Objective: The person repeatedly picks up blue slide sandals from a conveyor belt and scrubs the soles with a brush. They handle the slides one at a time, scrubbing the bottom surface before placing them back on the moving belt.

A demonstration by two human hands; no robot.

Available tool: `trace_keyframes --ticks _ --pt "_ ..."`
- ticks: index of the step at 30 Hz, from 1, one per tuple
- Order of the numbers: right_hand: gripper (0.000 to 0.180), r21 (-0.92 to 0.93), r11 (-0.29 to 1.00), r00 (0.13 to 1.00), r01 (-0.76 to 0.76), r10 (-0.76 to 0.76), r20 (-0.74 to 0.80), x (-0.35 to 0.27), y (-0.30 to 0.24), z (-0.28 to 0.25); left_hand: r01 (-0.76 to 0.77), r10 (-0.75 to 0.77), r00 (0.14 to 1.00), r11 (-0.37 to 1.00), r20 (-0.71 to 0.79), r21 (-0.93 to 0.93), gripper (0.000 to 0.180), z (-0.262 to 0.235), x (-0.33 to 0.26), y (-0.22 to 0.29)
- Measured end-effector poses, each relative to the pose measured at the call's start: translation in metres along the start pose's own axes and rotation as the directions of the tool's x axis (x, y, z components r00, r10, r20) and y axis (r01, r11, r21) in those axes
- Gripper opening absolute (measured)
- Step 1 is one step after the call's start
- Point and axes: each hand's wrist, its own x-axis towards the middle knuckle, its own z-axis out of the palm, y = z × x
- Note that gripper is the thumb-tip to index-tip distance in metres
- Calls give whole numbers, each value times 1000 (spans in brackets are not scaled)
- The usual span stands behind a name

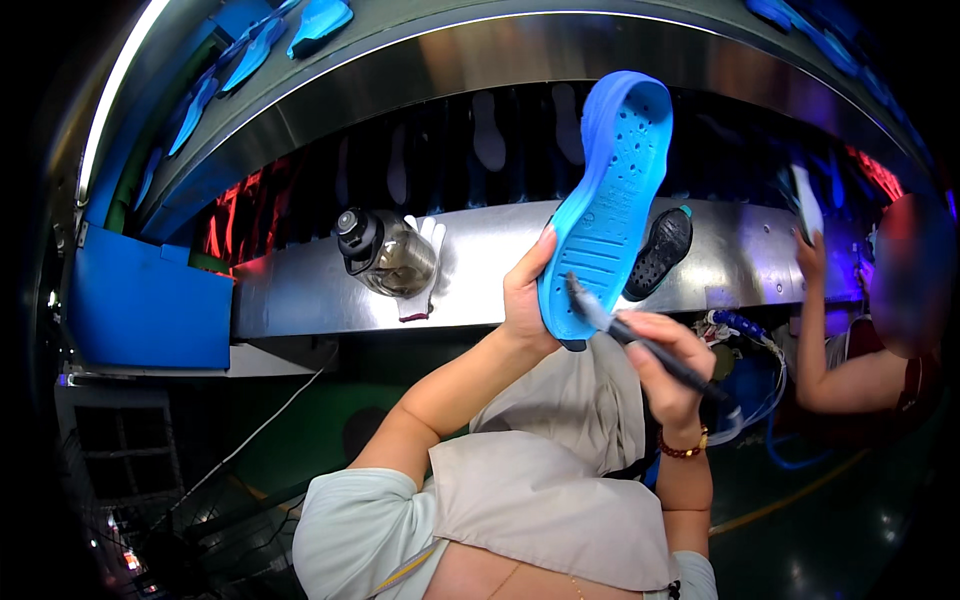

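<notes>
Left hand point(526, 298) grips the blue sole point(602, 215); right hand point(672, 392) grasps a brush point(597, 314), bristles point(575, 288) over the sole's seven-o'clock end. Brushing appears underway; coverage done or left is indeterminable.

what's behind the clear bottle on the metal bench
A white glove shows past the bottle, fingers toward the far side and cuff toward the near side. The bottle covers part of it, so whether it sits on the glove can't be told.

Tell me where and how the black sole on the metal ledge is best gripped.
Probably the black sole's middle, pinched across both long edges, from above and the right: it lies slanted, long and slim, on the metal ledge, and in view the blue sole crowds its left edge.
</notes>
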Motion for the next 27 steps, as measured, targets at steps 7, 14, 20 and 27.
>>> trace_keyframes --ticks 7,14,20,27 --pt "20 -106 984 988 145 -138 72 18 -2 -18 109 -108 994 993 11 -43 44 -4 6 8" --pt "22 -157 964 952 217 -173 251 23 -2 -17 160 -157 987 986 43 -51 42 -5 14 17" --pt "24 -91 958 831 273 -187 523 14 -25 -11 505 -503 863 852 53 -137 45 -11 15 26" --pt "19 -302 919 695 254 44 718 11 -14 -39 735 -720 659 556 -217 387 48 -8 12 26"
